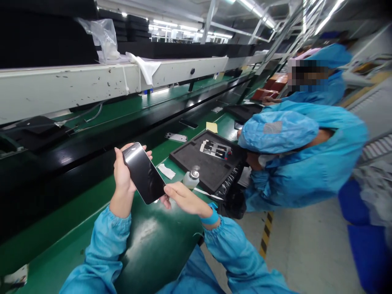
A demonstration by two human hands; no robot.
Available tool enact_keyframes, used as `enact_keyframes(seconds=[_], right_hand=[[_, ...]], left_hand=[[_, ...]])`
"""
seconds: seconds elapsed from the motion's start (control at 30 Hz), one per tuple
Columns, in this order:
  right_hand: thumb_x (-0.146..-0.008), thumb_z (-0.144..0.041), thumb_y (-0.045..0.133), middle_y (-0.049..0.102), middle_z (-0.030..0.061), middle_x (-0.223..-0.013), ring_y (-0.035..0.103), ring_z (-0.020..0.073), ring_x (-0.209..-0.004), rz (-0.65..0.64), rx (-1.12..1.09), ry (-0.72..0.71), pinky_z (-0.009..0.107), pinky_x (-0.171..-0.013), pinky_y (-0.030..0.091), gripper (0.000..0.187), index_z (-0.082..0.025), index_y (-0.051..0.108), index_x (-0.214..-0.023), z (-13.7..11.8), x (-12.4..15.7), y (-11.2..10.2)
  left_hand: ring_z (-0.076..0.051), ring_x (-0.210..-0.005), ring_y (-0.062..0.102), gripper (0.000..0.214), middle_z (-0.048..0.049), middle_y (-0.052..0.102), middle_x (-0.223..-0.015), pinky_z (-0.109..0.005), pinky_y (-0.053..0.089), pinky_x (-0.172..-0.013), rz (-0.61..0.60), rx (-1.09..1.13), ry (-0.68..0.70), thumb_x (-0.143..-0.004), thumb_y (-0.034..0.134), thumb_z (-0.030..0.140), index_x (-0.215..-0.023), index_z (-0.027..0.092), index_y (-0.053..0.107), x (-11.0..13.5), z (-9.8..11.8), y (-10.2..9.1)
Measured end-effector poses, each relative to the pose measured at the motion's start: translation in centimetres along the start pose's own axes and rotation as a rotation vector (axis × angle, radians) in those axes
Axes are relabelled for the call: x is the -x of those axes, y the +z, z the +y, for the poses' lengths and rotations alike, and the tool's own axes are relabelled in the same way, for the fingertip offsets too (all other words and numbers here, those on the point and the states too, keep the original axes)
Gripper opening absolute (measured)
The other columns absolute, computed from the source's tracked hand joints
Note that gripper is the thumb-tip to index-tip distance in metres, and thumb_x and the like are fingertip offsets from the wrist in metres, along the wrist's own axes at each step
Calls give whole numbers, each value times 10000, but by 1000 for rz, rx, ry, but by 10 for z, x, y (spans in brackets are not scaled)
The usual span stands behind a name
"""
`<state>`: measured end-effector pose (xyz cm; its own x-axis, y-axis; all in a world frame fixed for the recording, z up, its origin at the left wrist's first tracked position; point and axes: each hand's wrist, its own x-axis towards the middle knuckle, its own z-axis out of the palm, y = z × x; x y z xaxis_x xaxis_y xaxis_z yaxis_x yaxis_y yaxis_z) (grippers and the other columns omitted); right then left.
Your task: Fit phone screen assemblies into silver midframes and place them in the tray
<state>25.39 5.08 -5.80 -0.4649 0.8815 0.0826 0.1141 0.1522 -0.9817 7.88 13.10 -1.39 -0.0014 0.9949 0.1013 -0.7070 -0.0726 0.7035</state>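
A smartphone with a dark, glossy front and a pale edge is held tilted above the green bench. My left hand grips its upper left side, thumb along the edge and fingertips showing past the far side. At the lower right corner, my right hand pinches the phone between thumb and fingers. Just beyond lie a crumpled white wipe and a small bottle with a metal top.
A black foam tray holding several small parts lies right of the bottle. Behind it are a phone frame, a dark phone and a yellow pad. A co-worker in blue leans close on the right. A white shelf beam runs along the left.
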Motion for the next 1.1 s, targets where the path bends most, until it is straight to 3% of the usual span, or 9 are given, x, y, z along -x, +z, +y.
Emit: enact_keyframes(seconds=[0.13,0.4,0.63,0.73,0.83,0.9,0.97,1.03,1.1], right_hand=[[-933,-929,466,500,-19,-437,442,92,-403,57,19,6,231,-461,406,830,-189,590,-579,10,-5,0],[-859,-880,650,471,-14,-387,423,83,-366,154,-88,-3,235,-419,343,778,-192,572,-506,36,-22,27],[-741,-929,719,627,20,-515,587,123,-430,-68,-344,6,233,-436,487,780,-157,660,-652,35,-36,34],[-760,-875,759,594,2,-477,575,121,-398,-56,-356,41,224,-409,478,737,-164,627,-619,37,-42,36],[-791,-853,751,603,-7,-496,558,102,-397,-48,-333,68,213,-428,477,719,-157,637,-652,38,-36,31],[-824,-831,743,701,25,-634,612,102,-466,-104,-316,41,223,-501,521,698,-135,711,-789,38,-21,18],[-879,-801,718,769,59,-792,678,119,-563,-117,-257,-6,247,-589,567,679,-132,762,-980,39,2,-10],[-951,-773,654,784,77,-849,715,150,-639,23,-126,-34,281,-651,593,659,-138,770,-1086,43,26,-56],[-1024,-729,564,779,87,-843,740,189,-715,316,111,0,315,-706,612,626,-142,775,-1066,51,43,-114]], left_hand=[[-264,-903,833,493,-111,834,-1074,-424,689,-827,-7,52,51,-1095,463,664,-1105,213,661,3,-2,3],[-240,-832,802,566,-91,826,-1033,-377,655,-780,99,9,144,-1002,533,793,-1068,238,623,1,-10,4],[-226,-788,790,542,-80,816,-1008,-379,649,-783,218,-16,275,-1021,534,759,-1064,225,616,-2,-13,10],[-216,-812,792,415,-72,816,-1016,-364,650,-777,251,-28,286,-1031,635,632,-1095,222,620,-2,-17,13],[-213,-823,790,339,-74,816,-1018,-362,654,-777,278,-38,234,-1077,589,559,-1101,223,632,-4,-20,11],[-218,-825,789,362,-73,816,-1008,-379,661,-786,291,-63,186,-1108,513,560,-1078,227,649,-10,-20,7],[-228,-821,786,451,-73,813,-985,-412,669,-813,313,-103,140,-1125,415,599,-1057,234,671,-21,-23,1],[-248,-829,784,576,-79,801,-943,-445,670,-830,373,-143,70,-1128,303,649,-1049,232,693,-42,-32,-5],[-273,-864,784,672,-98,782,-916,-460,666,-820,449,-172,-26,-1123,230,673,-1070,211,715,-71,-49,-8]])
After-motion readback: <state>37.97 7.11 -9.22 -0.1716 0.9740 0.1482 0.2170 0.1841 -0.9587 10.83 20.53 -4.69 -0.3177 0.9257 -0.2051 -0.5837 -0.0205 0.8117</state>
